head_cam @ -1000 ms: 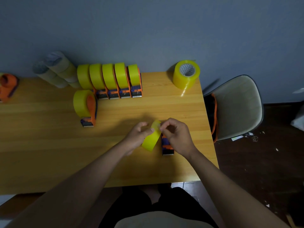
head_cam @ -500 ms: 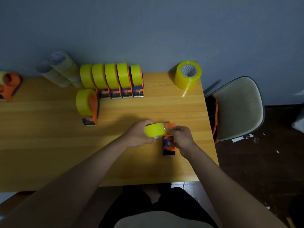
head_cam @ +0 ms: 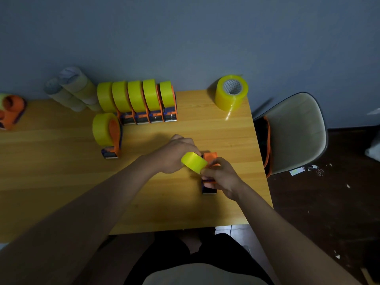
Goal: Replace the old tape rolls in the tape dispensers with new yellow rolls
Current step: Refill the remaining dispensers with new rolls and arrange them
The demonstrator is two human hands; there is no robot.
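Fingers of the left hand (head_cam: 174, 154) curl round a yellow tape roll (head_cam: 194, 162) just right of the frame's centre, holding it tilted above the wooden table (head_cam: 61, 182). The right hand (head_cam: 221, 177) meets the roll's lower right edge with thumb and fingertips pinched there; whether they grip the roll itself or a loose tape end cannot be told. Under and behind that hand stands an orange and dark blue tape dispenser (head_cam: 209, 185), its orange top showing just right of the roll and its metal-edged foot toward the bottom of the frame. Further out, up and left of centre, a row of loaded dispensers (head_cam: 144, 99) carries yellow rolls side by side, with one more loaded dispenser (head_cam: 107, 134) standing alone just below the row's left end. Left of the row, against the grey wall, lies a pile of pale used rolls (head_cam: 72, 91). At the far left edge sits another orange dispenser (head_cam: 10, 112), partly cut off. In the upper right of the table stands a stack of new yellow tape (head_cam: 231, 92), its white core printed with a pattern too small to read. No brand or writing can be made out anywhere. A grey chair (head_cam: 296, 132) stands at the right of the table.
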